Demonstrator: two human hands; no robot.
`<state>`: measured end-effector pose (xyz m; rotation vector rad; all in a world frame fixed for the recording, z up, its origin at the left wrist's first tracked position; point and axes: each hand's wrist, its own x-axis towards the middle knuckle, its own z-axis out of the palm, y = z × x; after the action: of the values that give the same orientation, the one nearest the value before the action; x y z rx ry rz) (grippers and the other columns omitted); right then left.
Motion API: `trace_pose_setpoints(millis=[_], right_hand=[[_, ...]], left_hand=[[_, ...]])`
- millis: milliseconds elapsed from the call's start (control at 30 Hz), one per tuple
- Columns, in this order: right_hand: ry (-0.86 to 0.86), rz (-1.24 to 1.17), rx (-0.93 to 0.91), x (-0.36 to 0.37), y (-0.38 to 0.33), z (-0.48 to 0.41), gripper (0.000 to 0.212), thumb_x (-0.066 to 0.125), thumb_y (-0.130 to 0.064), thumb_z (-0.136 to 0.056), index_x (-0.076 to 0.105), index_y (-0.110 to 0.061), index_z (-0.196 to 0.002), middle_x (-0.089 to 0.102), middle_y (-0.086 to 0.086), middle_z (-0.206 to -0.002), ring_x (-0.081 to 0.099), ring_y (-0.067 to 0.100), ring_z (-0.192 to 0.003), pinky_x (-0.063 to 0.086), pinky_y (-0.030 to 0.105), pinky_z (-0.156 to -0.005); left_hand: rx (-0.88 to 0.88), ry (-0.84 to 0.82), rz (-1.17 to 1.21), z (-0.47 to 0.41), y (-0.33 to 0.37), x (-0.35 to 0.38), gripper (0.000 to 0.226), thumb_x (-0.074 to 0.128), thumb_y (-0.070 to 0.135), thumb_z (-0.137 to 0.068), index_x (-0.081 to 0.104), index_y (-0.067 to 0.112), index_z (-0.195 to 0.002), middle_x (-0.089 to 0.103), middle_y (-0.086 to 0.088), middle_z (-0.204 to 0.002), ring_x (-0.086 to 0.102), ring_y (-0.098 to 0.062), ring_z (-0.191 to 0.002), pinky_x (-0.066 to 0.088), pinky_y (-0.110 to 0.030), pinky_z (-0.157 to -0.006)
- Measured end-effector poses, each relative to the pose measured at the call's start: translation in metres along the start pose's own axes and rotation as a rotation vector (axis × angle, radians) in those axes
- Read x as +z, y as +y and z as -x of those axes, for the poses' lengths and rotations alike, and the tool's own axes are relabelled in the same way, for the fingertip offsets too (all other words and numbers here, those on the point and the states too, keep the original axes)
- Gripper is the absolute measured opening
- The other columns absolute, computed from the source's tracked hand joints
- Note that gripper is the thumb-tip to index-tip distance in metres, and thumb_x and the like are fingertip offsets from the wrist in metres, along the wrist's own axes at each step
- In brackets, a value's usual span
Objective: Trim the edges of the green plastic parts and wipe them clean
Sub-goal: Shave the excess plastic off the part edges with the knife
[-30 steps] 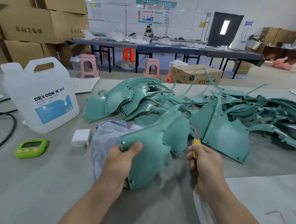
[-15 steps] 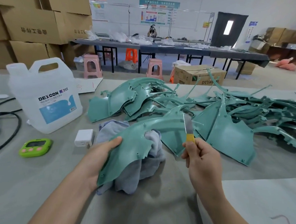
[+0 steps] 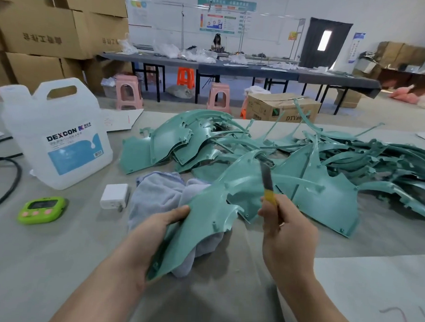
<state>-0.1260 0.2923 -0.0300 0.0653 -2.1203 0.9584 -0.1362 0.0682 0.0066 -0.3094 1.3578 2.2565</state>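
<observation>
The left hand (image 3: 149, 234) still grips the green part (image 3: 202, 225) by its lower end, now tipped over the grey cloth (image 3: 154, 194) on the table (image 3: 51, 263). The right hand (image 3: 286, 235), closed round the yellow-handled knife (image 3: 267, 181), has lifted the blade up to the part's arched edge.

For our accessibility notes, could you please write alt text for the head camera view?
A person's left hand holds a curved green plastic part over a grey cloth, while the right hand grips a yellow-handled knife, blade up. Behind lie a pile of green parts, a white DEXCON jug and a green timer.
</observation>
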Motion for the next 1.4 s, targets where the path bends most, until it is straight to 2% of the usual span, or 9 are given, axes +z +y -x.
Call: trace_pose_setpoints(millis=[300,433,600,800,867,1000,1133,1267,1400], right_hand=[[-0.284,-0.018,0.018,0.008,-0.002,0.004,0.002,0.064,-0.033,-0.098,0.065,-0.035,-0.099,0.064,-0.018,-0.071,0.055,0.006,-0.061,0.039,0.016,-0.052],[-0.114,0.106,0.032,0.002,0.008,-0.004,0.026,0.056,-0.032,-0.103,0.051,-0.028,-0.078,0.051,-0.009,-0.056,0.052,0.010,-0.060,0.032,0.017,-0.048],[0.124,0.147,0.328,-0.011,0.027,-0.018,0.036,0.054,-0.025,-0.102,0.045,-0.013,-0.069,0.047,0.003,-0.053,0.047,0.018,-0.060,0.033,0.017,-0.053],[-0.219,0.063,0.022,0.002,0.007,-0.004,0.025,0.060,-0.030,-0.102,0.055,-0.023,-0.077,0.054,-0.007,-0.060,0.048,0.014,-0.055,0.038,0.028,-0.051],[-0.186,0.164,0.020,0.008,0.009,-0.006,0.026,0.060,-0.028,-0.101,0.053,-0.023,-0.077,0.054,-0.006,-0.057,0.048,0.015,-0.052,0.038,0.036,-0.049],[0.104,0.256,0.395,-0.002,0.027,-0.025,0.035,0.052,-0.025,-0.102,0.045,-0.014,-0.071,0.050,0.001,-0.055,0.045,0.017,-0.054,0.024,0.031,-0.050],[-0.017,0.145,0.173,-0.002,0.019,-0.012,0.031,0.051,-0.033,-0.103,0.052,-0.020,-0.075,0.056,-0.003,-0.061,0.052,0.024,-0.059,0.038,0.037,-0.054],[-0.185,0.168,0.011,0.010,0.009,-0.007,0.027,0.056,-0.033,-0.103,0.055,-0.029,-0.076,0.052,-0.010,-0.055,0.046,0.008,-0.050,0.031,0.024,-0.046],[-0.008,0.166,0.421,0.005,0.028,-0.020,0.036,0.053,-0.024,-0.100,0.047,-0.012,-0.066,0.054,0.002,-0.056,0.048,0.021,-0.055,0.034,0.034,-0.053]], left_hand=[[-0.084,0.068,0.092,-0.002,0.006,0.003,0.044,0.064,0.023,-0.093,0.076,-0.002,-0.059,0.065,-0.014,-0.053,0.063,-0.020,-0.037,0.045,-0.020,-0.032],[-0.068,0.079,0.077,0.000,0.006,0.003,0.044,0.064,0.022,-0.094,0.075,0.000,-0.057,0.065,-0.011,-0.054,0.062,-0.017,-0.038,0.044,-0.018,-0.032],[-0.053,0.071,0.078,0.004,0.007,0.008,0.053,0.057,0.021,-0.098,0.073,0.000,-0.052,0.063,-0.011,-0.050,0.061,-0.017,-0.036,0.043,-0.016,-0.031],[-0.040,0.101,0.063,0.006,0.007,0.011,0.054,0.058,0.021,-0.099,0.073,0.001,-0.051,0.063,-0.011,-0.049,0.061,-0.017,-0.035,0.042,-0.016,-0.031],[-0.039,0.108,0.053,0.006,0.007,0.009,0.054,0.058,0.021,-0.099,0.073,0.001,-0.050,0.062,-0.012,-0.048,0.059,-0.017,-0.034,0.042,-0.016,-0.031],[-0.015,0.126,-0.003,0.001,0.004,0.007,0.058,0.058,0.022,-0.099,0.070,0.004,-0.045,0.058,-0.009,-0.044,0.054,-0.016,-0.029,0.038,-0.015,-0.029],[-0.015,0.105,-0.005,-0.010,0.001,0.005,0.059,0.059,0.022,-0.099,0.069,0.005,-0.044,0.056,-0.008,-0.042,0.053,-0.016,-0.028,0.038,-0.016,-0.029],[-0.020,0.090,-0.001,-0.015,-0.002,-0.004,0.042,0.064,0.024,-0.094,0.078,0.001,-0.062,0.071,-0.017,-0.064,0.068,-0.022,-0.046,0.051,-0.022,-0.039],[0.118,0.229,-0.197,-0.029,-0.009,-0.012,0.025,0.070,0.028,-0.092,0.078,0.007,-0.101,0.078,-0.013,-0.093,0.076,-0.025,-0.076,0.057,-0.031,-0.062]])
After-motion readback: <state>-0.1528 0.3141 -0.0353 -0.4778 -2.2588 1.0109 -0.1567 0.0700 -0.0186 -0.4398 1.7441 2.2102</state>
